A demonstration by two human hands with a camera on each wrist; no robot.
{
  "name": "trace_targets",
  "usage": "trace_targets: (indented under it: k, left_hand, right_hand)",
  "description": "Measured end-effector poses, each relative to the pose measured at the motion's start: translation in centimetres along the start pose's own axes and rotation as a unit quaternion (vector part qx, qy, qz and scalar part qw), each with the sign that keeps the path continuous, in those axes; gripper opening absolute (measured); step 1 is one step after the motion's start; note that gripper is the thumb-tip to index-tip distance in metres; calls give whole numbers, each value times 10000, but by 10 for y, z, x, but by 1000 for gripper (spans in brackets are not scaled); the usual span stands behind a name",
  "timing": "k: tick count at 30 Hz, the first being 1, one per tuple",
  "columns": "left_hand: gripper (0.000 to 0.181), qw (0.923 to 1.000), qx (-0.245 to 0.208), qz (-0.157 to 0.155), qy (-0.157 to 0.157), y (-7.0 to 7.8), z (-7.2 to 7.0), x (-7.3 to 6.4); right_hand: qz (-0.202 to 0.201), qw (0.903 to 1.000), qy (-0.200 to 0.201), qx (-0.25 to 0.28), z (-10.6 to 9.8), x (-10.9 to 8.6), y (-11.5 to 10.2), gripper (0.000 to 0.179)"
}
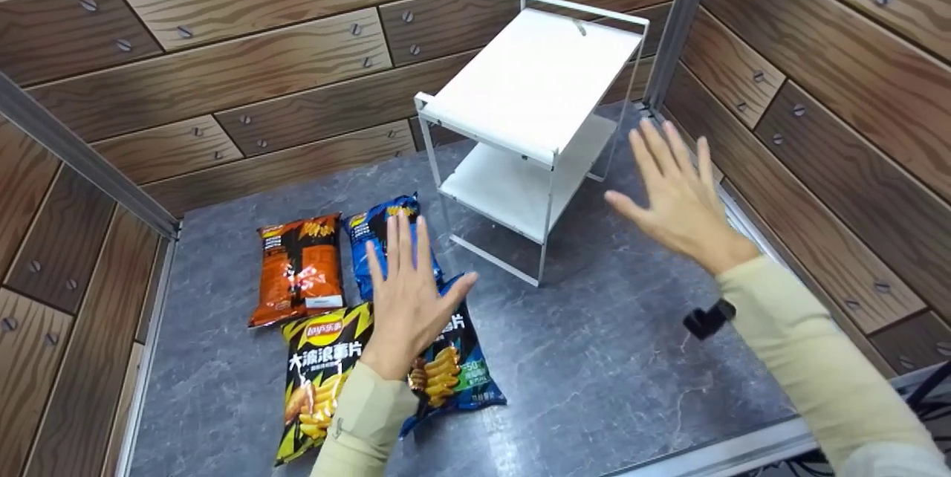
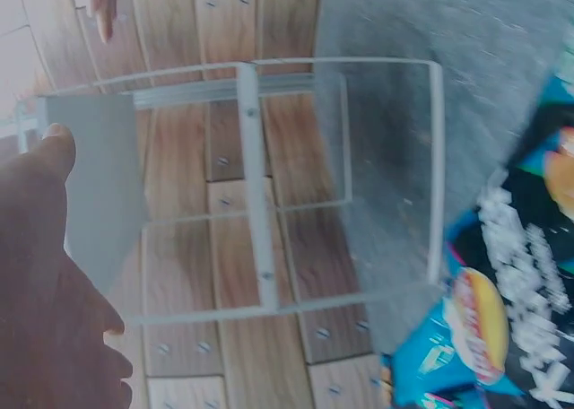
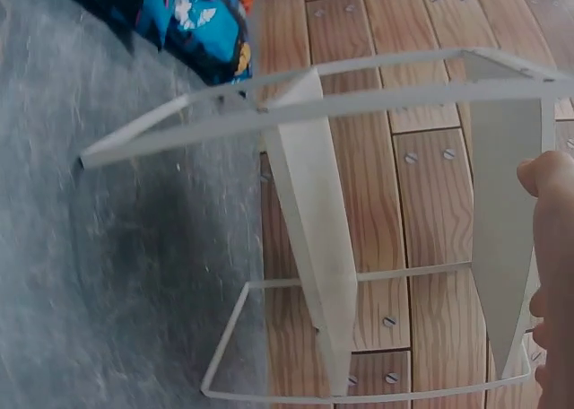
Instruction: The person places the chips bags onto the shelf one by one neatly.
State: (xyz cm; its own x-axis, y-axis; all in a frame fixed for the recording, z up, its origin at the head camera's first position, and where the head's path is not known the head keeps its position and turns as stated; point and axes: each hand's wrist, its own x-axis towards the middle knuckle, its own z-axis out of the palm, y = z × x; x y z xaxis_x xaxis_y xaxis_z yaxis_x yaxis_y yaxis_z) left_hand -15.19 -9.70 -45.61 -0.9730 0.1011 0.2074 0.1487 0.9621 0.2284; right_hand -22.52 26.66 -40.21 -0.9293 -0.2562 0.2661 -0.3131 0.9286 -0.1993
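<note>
My left hand (image 1: 407, 306), fingers straight and spread, hovers over the chip bags at the left and holds nothing. Beneath it, a dark blue chip bag (image 1: 461, 373) and a yellow-and-black chip bag (image 1: 316, 373) are partly covered by the hand and sleeve. Behind them lie an orange chip bag (image 1: 301, 269) and a blue chip bag (image 1: 364, 239). My right hand (image 1: 680, 202), also spread and holding nothing, is raised to the right of a white two-tier shelf rack (image 1: 539, 76). Its upper shelf is bare apart from a small mark near the far end.
Wood-patterned walls (image 1: 282, 39) with printed screws enclose the grey marbled table (image 1: 594, 373) at the back and sides. A metal edge rail (image 1: 743, 451) runs along the front right, with dark cables beyond it. A small black device (image 1: 709, 319) is on the right wrist.
</note>
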Motion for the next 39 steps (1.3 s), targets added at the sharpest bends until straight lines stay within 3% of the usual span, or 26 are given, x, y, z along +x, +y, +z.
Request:
trace_targets:
  k: [8,15,25,33,39]
  left_hand:
    - [106,9994,-164,127,290,29,-20,23]
    - [97,9981,-354,181,479,64,-40,51]
    - [101,9967,-539,-254,550,109,-54,85]
    - [118,9948,94,-440,912,134,-55,101]
    - [122,9876,1070,-640,953,148,-59,108]
  right_hand:
    - [-116,9996,116,-247,-10,33,3,85]
    - [-195,9981,354,-455,-9,66,-6,77]
    - [-691,9901,945,-770,-15,95,-19,60]
    - [-861,9852,1220,-843,0,104,-16,56]
    - [-727,9837,1481,-709,9,107,-17,53]
